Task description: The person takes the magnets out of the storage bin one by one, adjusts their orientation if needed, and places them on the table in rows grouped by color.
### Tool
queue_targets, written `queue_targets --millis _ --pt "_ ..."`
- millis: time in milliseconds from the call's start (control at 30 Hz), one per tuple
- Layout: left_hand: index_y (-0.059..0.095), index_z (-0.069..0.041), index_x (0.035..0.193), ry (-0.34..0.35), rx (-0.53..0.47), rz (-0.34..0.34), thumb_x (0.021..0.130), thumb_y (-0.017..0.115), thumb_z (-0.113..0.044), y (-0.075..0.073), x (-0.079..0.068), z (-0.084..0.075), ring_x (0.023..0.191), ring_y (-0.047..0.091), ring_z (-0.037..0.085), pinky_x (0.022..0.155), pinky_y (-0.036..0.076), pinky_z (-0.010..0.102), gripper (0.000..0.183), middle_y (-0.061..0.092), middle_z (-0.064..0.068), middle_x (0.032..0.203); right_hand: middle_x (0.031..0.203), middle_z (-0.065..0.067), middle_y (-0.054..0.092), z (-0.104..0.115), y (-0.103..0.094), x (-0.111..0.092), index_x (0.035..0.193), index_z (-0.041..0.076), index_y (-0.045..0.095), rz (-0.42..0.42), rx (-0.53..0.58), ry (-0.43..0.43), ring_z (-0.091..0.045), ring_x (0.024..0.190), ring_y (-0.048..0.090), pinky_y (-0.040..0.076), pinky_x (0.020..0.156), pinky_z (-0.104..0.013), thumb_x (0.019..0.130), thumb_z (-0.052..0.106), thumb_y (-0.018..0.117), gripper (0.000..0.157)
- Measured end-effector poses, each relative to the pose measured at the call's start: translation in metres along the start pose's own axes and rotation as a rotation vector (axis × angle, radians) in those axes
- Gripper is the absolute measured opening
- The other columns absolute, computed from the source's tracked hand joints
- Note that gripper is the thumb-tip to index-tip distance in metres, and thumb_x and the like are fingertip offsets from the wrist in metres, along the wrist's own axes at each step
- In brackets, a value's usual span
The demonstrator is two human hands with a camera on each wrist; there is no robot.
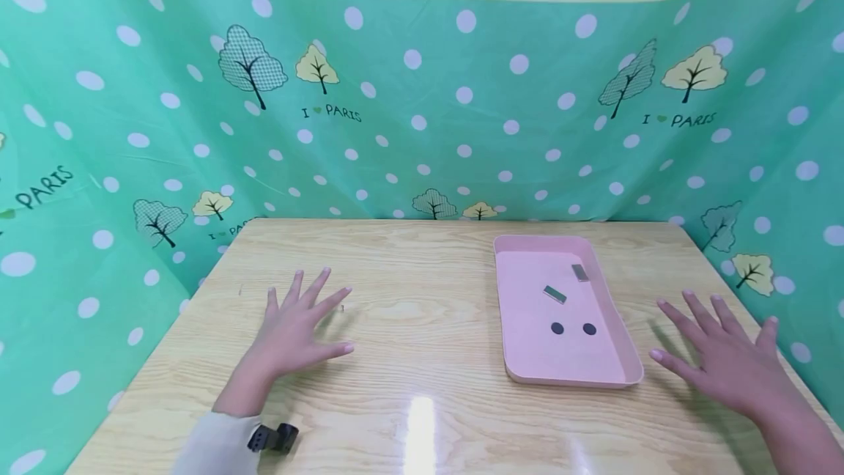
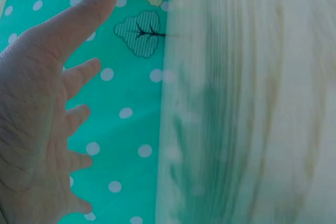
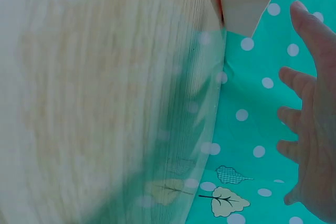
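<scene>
Fingers spread wide, my left hand [image 1: 293, 332] hovers over the left part of the wooden table and holds nothing. On the other side, my right hand [image 1: 732, 358] is likewise spread, just right of a pink tray [image 1: 626, 343], with nothing in its grasp. Inside the tray lie two small dark discs, one disc [image 1: 557, 328] left of the other disc [image 1: 590, 329]. Farther back in it are two small grey-green rectangular blocks: one block [image 1: 554, 294] near the middle, the other block [image 1: 579, 273] by the right wall. In the right wrist view a corner of the tray [image 3: 247, 3] shows at the top.
The light wooden table [image 1: 409, 299] has a bright reflection near its front edge. A green dotted curtain [image 1: 422, 108] printed with trees hangs behind it and along both sides. A small black device [image 1: 273, 438] sits at the left sleeve [image 1: 220, 446].
</scene>
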State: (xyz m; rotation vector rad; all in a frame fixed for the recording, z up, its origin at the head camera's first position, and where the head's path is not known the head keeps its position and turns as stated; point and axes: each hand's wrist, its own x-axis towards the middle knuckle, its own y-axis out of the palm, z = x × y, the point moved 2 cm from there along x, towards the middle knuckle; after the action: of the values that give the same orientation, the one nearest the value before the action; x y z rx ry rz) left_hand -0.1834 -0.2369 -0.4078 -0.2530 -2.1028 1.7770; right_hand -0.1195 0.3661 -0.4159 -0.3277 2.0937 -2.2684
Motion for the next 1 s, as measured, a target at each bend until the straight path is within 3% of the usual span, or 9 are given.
queue_targets --millis 333,500,1000 --pt "0.041 -0.034 0.148 0.06 0.013 -0.025 0.072 0.064 -0.077 0.001 0.017 -0.02 0.143 0.007 0.049 0.101 0.007 0.08 0.09 0.018 0.008 0.161 0.16 -0.021 0.006 -0.001 -0.002 0.0 0.158 0.028 0.013 -0.011 0.012 0.002 -0.046 0.142 -0.015 -0.035 0.089 -0.065 0.091 0.057 0.057 0.086" --pt "0.04 -0.035 0.149 0.075 -0.002 -0.02 0.071 0.069 -0.072 0.004 0.024 -0.03 0.144 0.005 0.048 0.101 0.004 0.079 0.091 0.017 0.007 0.162 0.16 -0.022 0.005 -0.001 -0.001 0.001 0.158 0.028 0.012 -0.024 0.031 -0.007 -0.045 0.142 -0.017 -0.035 0.09 -0.064 0.092 0.056 0.057 0.085" --pt "0.04 -0.035 0.149 0.176 -0.054 -0.05 0.071 0.071 -0.069 0.013 0.04 -0.064 0.144 0.011 0.045 0.102 0.01 0.078 0.09 0.019 0.005 0.161 0.159 -0.024 0.008 0.002 0.002 0.004 0.157 0.022 0.019 -0.054 0.112 -0.024 -0.052 0.142 -0.003 -0.032 0.093 -0.063 0.093 0.051 0.059 0.081"
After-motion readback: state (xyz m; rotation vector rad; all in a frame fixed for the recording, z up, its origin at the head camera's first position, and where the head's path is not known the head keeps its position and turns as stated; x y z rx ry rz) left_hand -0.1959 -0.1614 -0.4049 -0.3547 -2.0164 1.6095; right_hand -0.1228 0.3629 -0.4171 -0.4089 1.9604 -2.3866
